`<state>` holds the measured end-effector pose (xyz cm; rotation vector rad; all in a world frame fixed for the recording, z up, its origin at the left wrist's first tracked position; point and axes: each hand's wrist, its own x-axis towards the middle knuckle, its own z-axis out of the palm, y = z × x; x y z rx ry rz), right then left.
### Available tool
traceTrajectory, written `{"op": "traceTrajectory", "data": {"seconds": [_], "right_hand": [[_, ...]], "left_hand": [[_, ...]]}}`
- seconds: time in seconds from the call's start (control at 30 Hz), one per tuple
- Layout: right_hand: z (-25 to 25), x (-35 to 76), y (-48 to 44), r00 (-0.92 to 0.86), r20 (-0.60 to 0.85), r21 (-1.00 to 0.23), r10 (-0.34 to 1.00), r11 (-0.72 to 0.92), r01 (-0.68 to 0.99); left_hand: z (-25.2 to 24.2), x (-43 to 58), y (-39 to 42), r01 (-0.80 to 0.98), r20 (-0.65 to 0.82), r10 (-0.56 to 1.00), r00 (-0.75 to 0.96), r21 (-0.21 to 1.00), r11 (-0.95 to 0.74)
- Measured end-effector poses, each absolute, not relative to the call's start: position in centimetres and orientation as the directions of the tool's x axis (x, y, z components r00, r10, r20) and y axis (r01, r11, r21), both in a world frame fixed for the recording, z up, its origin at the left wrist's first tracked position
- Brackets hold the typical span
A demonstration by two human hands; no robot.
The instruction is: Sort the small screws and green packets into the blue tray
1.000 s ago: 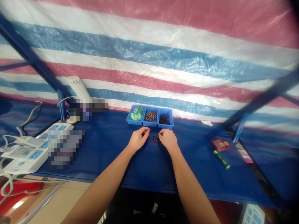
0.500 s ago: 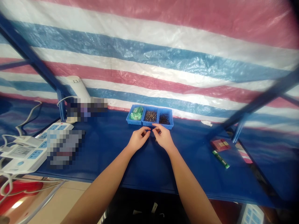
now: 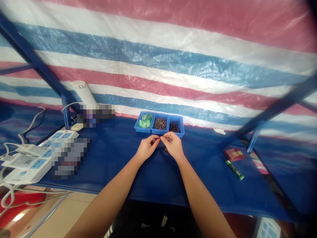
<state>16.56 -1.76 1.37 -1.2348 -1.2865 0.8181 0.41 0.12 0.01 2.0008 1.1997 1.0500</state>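
Observation:
My left hand and my right hand meet fingertip to fingertip, both closed in a pinch. Whatever lies between the fingertips is too small to make out. Just beyond them stand three joined blue bins. The left bin contains green packets, the middle one many small brass-and-dark parts, and the right one thin black pieces that look like screws. A tiny metallic piece shows beside my right hand's palm; whether it lies on the table or in the hand I cannot tell.
On the left of the blue table lie a white power strip with cables and a blurred-out object. A white cylinder leans at the back. At right are a red box and a green strip-shaped pack. Striped sheeting hangs behind.
My right hand's fingers have drawn in and now touch the left hand's fingertips, its index finger less extended. The left hand has hardly moved.

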Motion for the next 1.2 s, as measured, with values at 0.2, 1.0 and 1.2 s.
{"op": "traceTrajectory", "data": {"seconds": [0.2, 1.0, 1.2], "right_hand": [[1.46, 16.60, -1.86, 0.149, 0.259, -0.950, 0.954, 0.224, 0.216], [1.10, 16.48, -1.80, 0.075, 0.306, -0.921, 0.949, 0.275, 0.276], [1.43, 16.34, -2.00, 0.036, 0.279, -0.932, 0.960, 0.261, 0.251]], "left_hand": [[0.30, 0.39, -0.07, 0.427, 0.327, 0.904, 0.275, 0.801, -0.420], [0.81, 0.41, -0.24, 0.408, 0.304, 0.919, 0.251, 0.828, -0.385], [0.83, 0.31, -0.21, 0.429, 0.325, 0.910, 0.255, 0.806, -0.408]]}}
